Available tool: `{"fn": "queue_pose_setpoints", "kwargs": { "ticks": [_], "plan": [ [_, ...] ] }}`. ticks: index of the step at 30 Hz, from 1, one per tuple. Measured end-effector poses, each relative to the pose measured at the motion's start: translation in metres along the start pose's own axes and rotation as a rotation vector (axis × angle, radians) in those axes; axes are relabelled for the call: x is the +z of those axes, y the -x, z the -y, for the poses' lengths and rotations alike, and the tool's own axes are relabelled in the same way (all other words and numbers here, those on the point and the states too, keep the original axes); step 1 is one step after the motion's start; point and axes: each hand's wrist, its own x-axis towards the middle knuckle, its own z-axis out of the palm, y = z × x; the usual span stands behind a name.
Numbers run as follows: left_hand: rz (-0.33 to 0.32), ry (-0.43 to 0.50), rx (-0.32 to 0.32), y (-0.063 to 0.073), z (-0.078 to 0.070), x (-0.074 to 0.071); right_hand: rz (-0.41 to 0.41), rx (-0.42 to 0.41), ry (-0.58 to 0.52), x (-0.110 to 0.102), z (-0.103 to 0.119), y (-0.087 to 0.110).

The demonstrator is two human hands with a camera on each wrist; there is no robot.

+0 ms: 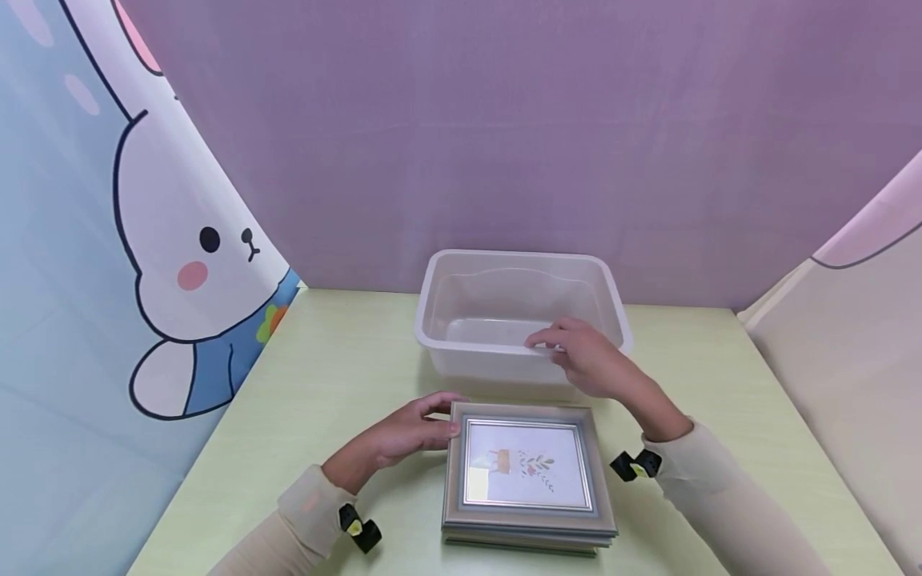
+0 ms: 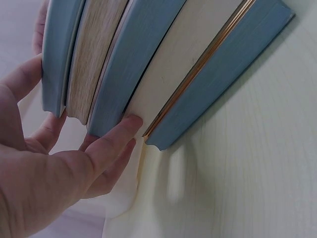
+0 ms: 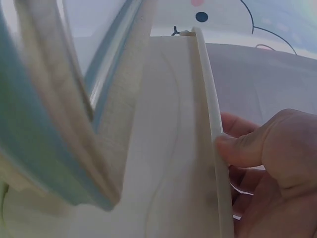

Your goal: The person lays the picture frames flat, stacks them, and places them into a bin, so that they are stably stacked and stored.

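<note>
A stack of picture frames lies on the table in front of a translucent white plastic bin. The top frame holds a print of a small deer and leafy sprigs. My left hand rests at the stack's far left corner, fingers fairly straight against its edges. Blue, wood-toned and cream frame sides show in the left wrist view. My right hand pinches the bin's near rim, thumb on the outer side and fingers inside. Parts of those fingers are hidden behind the wall.
The pale green table stretches to both sides of the bin. Behind it hangs a purple cloth. A rabbit-printed cloth hangs at the left, and a pale cloth borders the right.
</note>
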Motion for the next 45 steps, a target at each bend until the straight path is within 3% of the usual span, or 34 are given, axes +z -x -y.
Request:
{"fn": "queue_pose_setpoints", "kwargs": {
  "ticks": [9, 14, 18, 20, 24, 28, 32, 37, 40, 45],
  "plan": [
    [-0.034, -0.022, 0.007, -0.003, 0.005, 0.004, -0.086, 0.035, -0.016, 0.006, -0.001, 0.006],
    [-0.067, -0.067, 0.017, -0.003, 0.009, 0.006, -0.258, 0.032, -0.006, 0.01, 0.0, 0.023],
    [-0.085, -0.078, 0.023, -0.002, 0.01, 0.007, -0.414, -0.052, -0.016, 0.015, 0.001, 0.038],
    [-0.107, -0.093, 0.029, -0.002, 0.01, 0.008, -0.455, -0.091, -0.037, 0.018, 0.0, 0.045],
    [-0.178, -0.13, 0.055, 0.001, 0.014, 0.013, -0.43, -0.108, -0.116, 0.023, -0.005, 0.059],
    [-0.203, -0.141, 0.091, 0.005, 0.02, 0.016, -0.343, -0.05, -0.225, 0.032, -0.014, 0.072],
    [-0.158, -0.196, 0.126, 0.01, 0.028, 0.013, -0.295, 0.023, -0.327, 0.045, -0.022, 0.084],
    [-0.102, -0.265, 0.175, 0.016, 0.035, 0.007, -0.311, 0.103, -0.373, 0.058, -0.026, 0.097],
    [-0.09, -0.245, 0.205, 0.019, 0.037, 0.006, -0.312, 0.174, -0.432, 0.066, -0.025, 0.105],
    [-0.065, -0.189, 0.246, 0.023, 0.04, 0.008, -0.301, 0.273, -0.656, 0.082, -0.027, 0.119]
  ]
}}
